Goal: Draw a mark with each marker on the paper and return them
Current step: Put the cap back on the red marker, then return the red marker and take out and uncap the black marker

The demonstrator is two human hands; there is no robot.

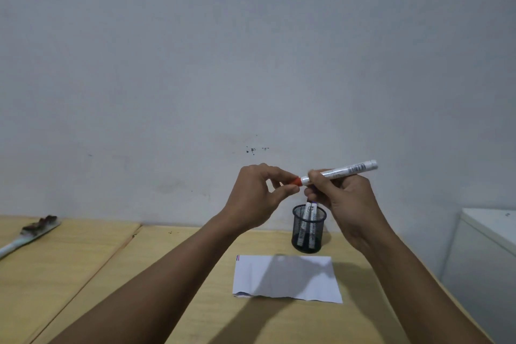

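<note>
The right hand point(339, 198) grips the barrel of a white marker point(342, 172), held in the air with its long axis running nearly level, the tail end rising a little away to that hand's outer side. The red cap point(295, 181) sits at the inner end, and the left hand point(257, 198) pinches it between thumb and fingertips, so the two hands meet end to end along the one axis. Judging from this, the cap comes off (or goes on; the paper shows no clear mark) by a pull straight along that line. Below the right hand stands the mesh cup point(309, 232) with two more markers point(308, 213); the paper point(287, 279) lies nearer the body, under both hands.
</note>
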